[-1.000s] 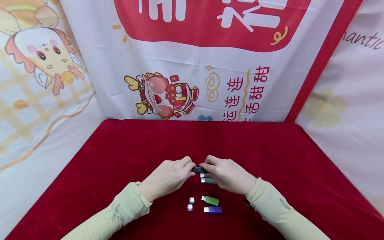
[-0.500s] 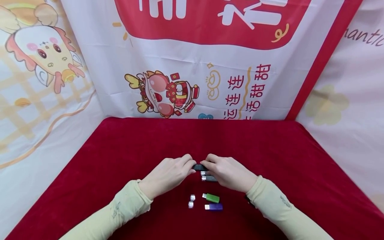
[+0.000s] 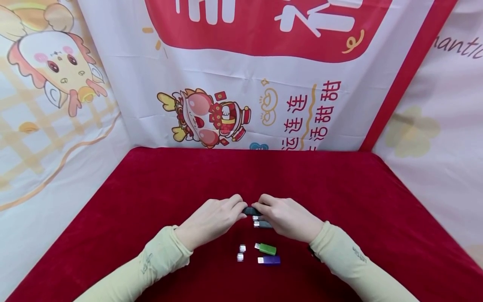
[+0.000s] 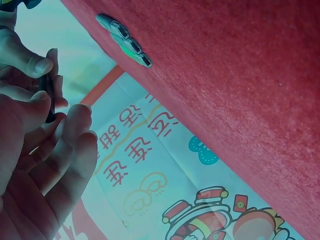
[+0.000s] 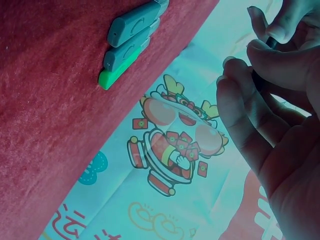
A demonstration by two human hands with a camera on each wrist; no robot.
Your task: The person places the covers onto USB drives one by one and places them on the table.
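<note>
Close together over the middle of the cloth, my left hand and right hand pinch opposite ends of a dark USB flash drive. Its ends are hidden by the fingers. In the left wrist view the drive looks thin and black, raised off the cloth between both hands' fingertips. Just below the right hand lie a grey USB flash drive and the pale plug of another, mostly covered by the hand. Nearer me are a green USB flash drive and a purple one.
Two small whitish pieces, perhaps caps, lie left of the green and purple drives. A red cloth covers the table. Printed hangings stand at its back and sides.
The head view has tilted slightly, so everything sits a little differently in the picture. Both hands keep hold of the dark drive, with hardly any movement.
</note>
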